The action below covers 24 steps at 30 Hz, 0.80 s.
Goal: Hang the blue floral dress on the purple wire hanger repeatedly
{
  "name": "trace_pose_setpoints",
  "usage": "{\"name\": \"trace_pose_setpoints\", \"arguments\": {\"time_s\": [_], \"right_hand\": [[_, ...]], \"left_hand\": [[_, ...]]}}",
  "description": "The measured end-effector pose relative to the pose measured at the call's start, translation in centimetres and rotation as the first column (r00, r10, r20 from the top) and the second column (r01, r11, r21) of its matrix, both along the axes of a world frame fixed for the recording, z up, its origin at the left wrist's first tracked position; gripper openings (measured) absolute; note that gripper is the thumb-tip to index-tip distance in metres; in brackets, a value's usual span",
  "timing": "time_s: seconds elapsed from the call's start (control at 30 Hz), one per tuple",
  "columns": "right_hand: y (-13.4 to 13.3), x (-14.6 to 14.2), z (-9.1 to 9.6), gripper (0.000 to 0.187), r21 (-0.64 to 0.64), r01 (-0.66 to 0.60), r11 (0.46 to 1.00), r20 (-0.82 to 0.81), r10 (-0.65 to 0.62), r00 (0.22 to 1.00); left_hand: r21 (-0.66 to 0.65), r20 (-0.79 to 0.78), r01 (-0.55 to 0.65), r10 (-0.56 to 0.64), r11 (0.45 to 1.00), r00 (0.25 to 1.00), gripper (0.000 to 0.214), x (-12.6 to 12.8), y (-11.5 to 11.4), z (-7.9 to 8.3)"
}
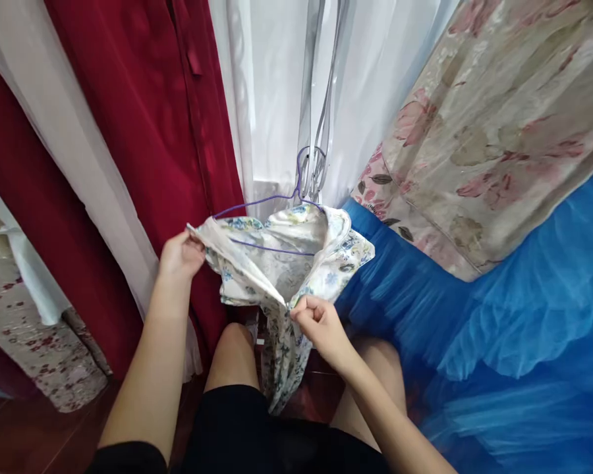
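A white garment with a blue and green floral print (332,276) hangs on a thin purple hanger (261,200) in front of me. Its neckline gapes open, and the hanger's lower bar shows inside. My left hand (182,255) pinches the garment's edge at the left shoulder, close to the hanger's left end. My right hand (321,326) is closed on the front edge at the bottom of the neckline, thumb and fingers together. Below, the cloth hangs down between my knees. The hanger's hook is up by some grey ribbon straps (309,99); I cannot tell exactly what it hangs from.
Dark red cloth (133,99) and white cloth (277,85) hang behind and to the left. On the right are a beige floral fabric (494,145) and blue tulle (514,329). A floral cloth (34,336) hangs far left above the reddish tiled floor (54,434).
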State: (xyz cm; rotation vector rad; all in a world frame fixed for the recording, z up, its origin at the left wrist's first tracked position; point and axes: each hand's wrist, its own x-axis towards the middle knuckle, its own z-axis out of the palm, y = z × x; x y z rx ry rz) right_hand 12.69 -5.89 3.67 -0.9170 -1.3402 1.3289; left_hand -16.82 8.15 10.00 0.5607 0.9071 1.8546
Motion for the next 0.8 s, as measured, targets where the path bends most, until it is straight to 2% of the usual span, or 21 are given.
{"name": "trace_pose_setpoints", "arguments": {"time_s": [0.1, 0.2, 0.27, 0.33, 0.4, 0.47, 0.53, 0.57, 0.67, 0.73, 0.8], "right_hand": [[-1.1, 0.6, -1.9, 0.022, -0.036, 0.052, 0.998, -0.087, -0.055, 0.995], [-2.3, 2.2, -4.4, 0.027, -0.048, 0.206, 0.977, -0.211, -0.211, 0.954], [-3.5, 3.3, -6.7, 0.031, -0.068, 0.296, 0.953, -0.258, -0.304, 0.917], [-4.9, 4.1, -9.4, 0.035, -0.099, 0.349, 0.932, -0.259, -0.362, 0.895], [-6.2, 4.4, -12.3, 0.04, -0.136, 0.375, 0.917, -0.199, -0.396, 0.897], [-7.2, 4.5, -14.7, 0.047, -0.183, 0.377, 0.908, -0.083, -0.396, 0.914], [-7.9, 4.6, -15.9, 0.05, -0.243, 0.367, 0.898, 0.024, -0.373, 0.928], [-8.1, 4.7, -15.9, 0.047, -0.26, 0.369, 0.892, 0.057, -0.368, 0.928], [-8.8, 5.0, -13.5, 0.049, -0.203, 0.359, 0.911, 0.116, -0.341, 0.933], [-9.1, 5.0, -10.8, 0.055, -0.115, 0.249, 0.962, 0.13, -0.234, 0.964], [-9.3, 4.6, -8.4, 0.052, -0.058, 0.107, 0.993, 0.102, -0.101, 0.99]], "left_hand": [[-0.132, 0.053, 0.066, -0.06, 0.989, 0.997, 0.016, 1.4, -1.1, -4.6], [-0.136, -0.069, 0.108, -0.118, 0.985, 0.991, 0.009, 3.5, -2.7, -9.0], [-0.154, -0.16, 0.171, -0.196, 0.973, 0.968, 0.021, 5.0, -3.9, -11.2], [-0.184, -0.221, 0.232, -0.271, 0.955, 0.937, 0.034, 6.5, -5.2, -12.3], [-0.169, -0.268, 0.308, -0.344, 0.936, 0.9, 0.041, 8.3, -6.9, -12.3], [-0.115, -0.312, 0.421, -0.435, 0.9, 0.844, 0.04, 10.3, -8.8, -11.4], [-0.064, -0.378, 0.554, -0.534, 0.83, 0.756, 0.036, 12.2, -10.8, -10.0], [-0.051, -0.419, 0.602, -0.565, 0.797, 0.711, 0.034, 13.0, -11.7, -9.4], [-0.04, -0.555, 0.662, -0.568, 0.748, 0.608, 0.03, 15.2, -14.4, -7.7], [-0.027, -0.622, 0.687, -0.55, 0.726, 0.557, 0.029, 16.5, -15.8, -7.0], [-0.021, -0.675, 0.724, -0.545, 0.689, 0.498, 0.027, 17.7, -16.8, -6.4]]}}
